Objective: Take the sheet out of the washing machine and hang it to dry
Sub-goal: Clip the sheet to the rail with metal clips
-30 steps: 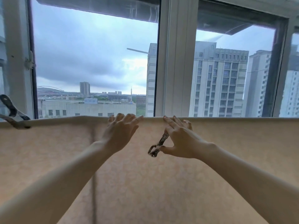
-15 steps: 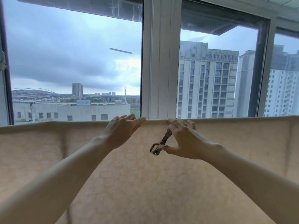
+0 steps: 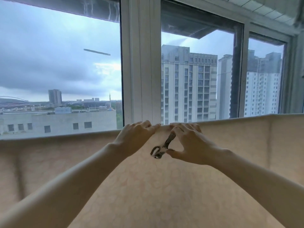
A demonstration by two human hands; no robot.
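A beige patterned sheet (image 3: 148,186) hangs spread across the view, its top edge folded over a line or rod that I cannot see. My left hand (image 3: 136,135) rests on that top edge with the fingers flat and together. Just to its right, my right hand (image 3: 189,143) also reaches the edge and holds a metal clothes clip (image 3: 162,148) between thumb and fingers, the clip's jaws pointing down-left against the cloth.
A large window with a white frame post (image 3: 141,63) stands right behind the sheet. Tall apartment buildings and a cloudy sky show through the glass.
The view has swung to the right, so the clip fixed at the sheet's left end has gone out of sight. Both hands have drawn closer together on the top edge.
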